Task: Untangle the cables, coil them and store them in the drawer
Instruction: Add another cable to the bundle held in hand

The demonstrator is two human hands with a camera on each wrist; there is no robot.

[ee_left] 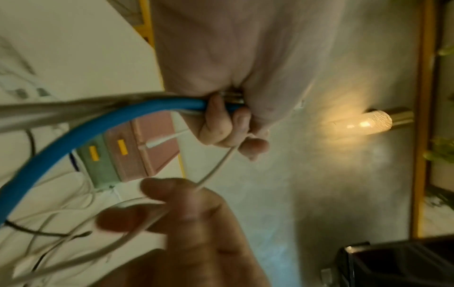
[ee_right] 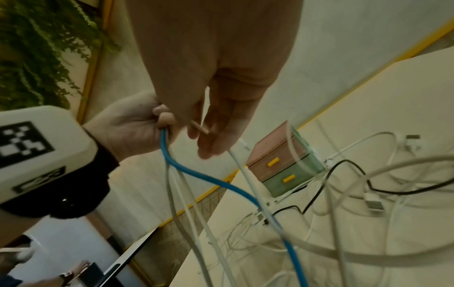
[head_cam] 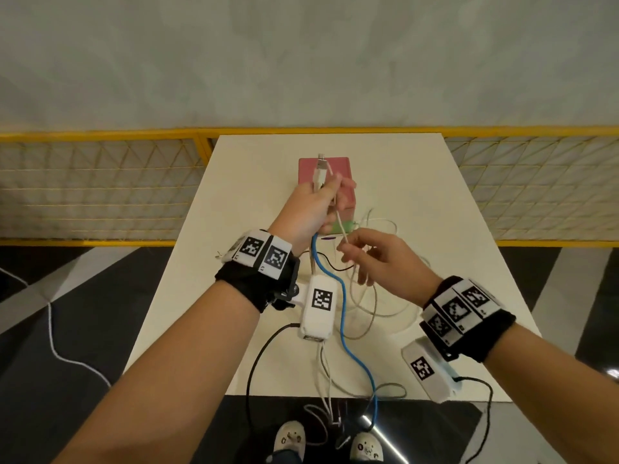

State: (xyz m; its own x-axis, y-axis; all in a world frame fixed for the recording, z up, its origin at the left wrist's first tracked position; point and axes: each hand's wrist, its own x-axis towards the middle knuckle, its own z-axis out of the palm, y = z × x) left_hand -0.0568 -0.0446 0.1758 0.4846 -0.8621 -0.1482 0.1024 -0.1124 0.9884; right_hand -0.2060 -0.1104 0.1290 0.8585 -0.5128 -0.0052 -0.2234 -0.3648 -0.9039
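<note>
My left hand (head_cam: 315, 205) is raised above the table and grips a bundle of cable ends: a thick blue cable (head_cam: 348, 333), grey and white cables, and a USB plug (head_cam: 321, 169) that sticks up out of the fist. My right hand (head_cam: 346, 252) pinches a thin white cable (head_cam: 340, 226) just below the left hand; the left wrist view shows the same pinch on the white cable (ee_left: 216, 167). A small drawer box (head_cam: 335, 165), pink on top and green below, stands behind the hands. Both its drawers (ee_right: 282, 165) are shut.
Several white cables and a black one lie tangled (head_cam: 371, 296) on the white table (head_cam: 418, 195). Some cables hang over the near table edge (head_cam: 330, 406) down to my shoes (head_cam: 291, 437). A yellow mesh fence (head_cam: 100, 182) runs behind the table.
</note>
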